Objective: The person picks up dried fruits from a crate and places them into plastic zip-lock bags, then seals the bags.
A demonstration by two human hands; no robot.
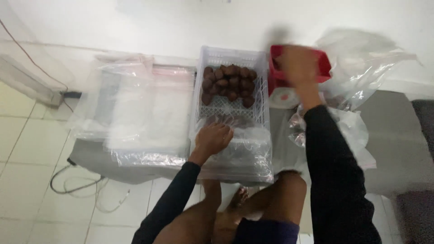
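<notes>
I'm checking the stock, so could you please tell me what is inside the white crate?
The white crate holds a pile of dark brown rounded pieces at its far end. Its near end is covered by clear plastic bags and the left hand.

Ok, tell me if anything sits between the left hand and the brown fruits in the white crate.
Nothing visible does. The left hand rests on the clear bag at the near end of the crate; only bare crate floor separates it from the fruits.

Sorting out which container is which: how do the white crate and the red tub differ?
The white crate is large, slatted and holds brown fruits; the red tub is smaller, solid-walled, its contents unclear. The left hand rests at the crate's near end; the blurred right hand is over the tub. Both sit on the grey mat.
</notes>
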